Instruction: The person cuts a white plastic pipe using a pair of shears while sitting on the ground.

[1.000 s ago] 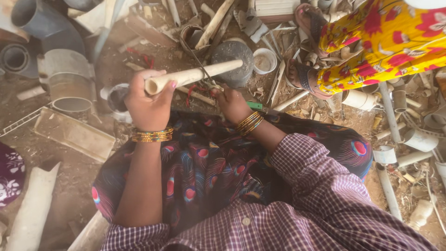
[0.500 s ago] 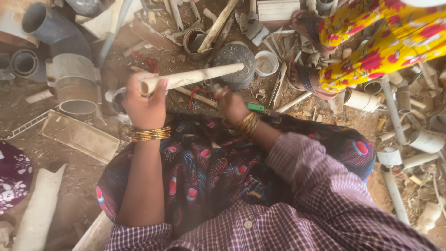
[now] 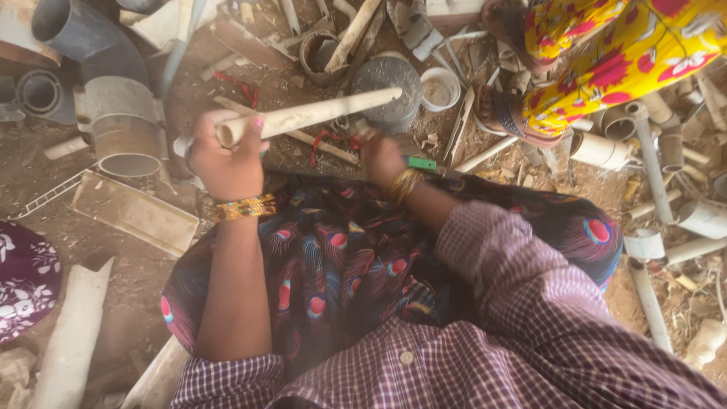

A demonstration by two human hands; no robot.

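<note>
My left hand [image 3: 226,157] grips the near end of a long cream plastic pipe [image 3: 318,113], holding it nearly level above the ground. The pipe's far end reaches a round grey lump [image 3: 388,85] on the ground. My right hand [image 3: 381,157] is lower, under the pipe's middle, closed around a tool with a green handle [image 3: 421,163]; the tool's working end is hidden. Both wrists carry gold bangles. A dark skirt with a peacock-feather print [image 3: 348,265] covers my lap.
Large grey pipe elbows [image 3: 83,53] and a wide coupling [image 3: 123,136] lie at left. A flat cream channel [image 3: 132,212] and a half pipe [image 3: 72,333] rest nearer me. Pipe offcuts [image 3: 651,151] litter the right. A person in yellow floral cloth [image 3: 613,53] sits top right.
The pipe and both hands have shifted slightly right and down in view, and the right hand has drawn back a little toward my lap.
</note>
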